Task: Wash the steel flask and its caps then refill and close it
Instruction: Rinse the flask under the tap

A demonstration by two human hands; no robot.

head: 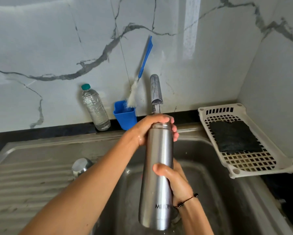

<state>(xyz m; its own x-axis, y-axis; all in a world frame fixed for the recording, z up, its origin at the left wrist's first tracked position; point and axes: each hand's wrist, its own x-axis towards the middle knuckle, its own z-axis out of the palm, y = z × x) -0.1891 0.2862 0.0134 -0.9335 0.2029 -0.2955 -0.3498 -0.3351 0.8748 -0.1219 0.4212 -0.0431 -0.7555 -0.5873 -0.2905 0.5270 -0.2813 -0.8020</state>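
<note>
The steel flask (156, 180) stands nearly upright over the sink basin (215, 175), its open mouth just below the tap (155, 92). My left hand (152, 128) is cupped over the flask's mouth and neck, fingers curled round the rim. Lower down, my right hand (173, 179) grips the flask's body from the right side, thumb across the front. A round steel cap (81, 165) lies on the ribbed drainboard to the left. Whether water is running is not visible.
A clear plastic bottle (95, 110) with a teal lid stands on the black ledge. Beside it a blue cup (125, 116) holds a blue-handled bottle brush (140, 72). A white slotted tray (240, 143) with a dark scrub pad (233, 136) sits at the right.
</note>
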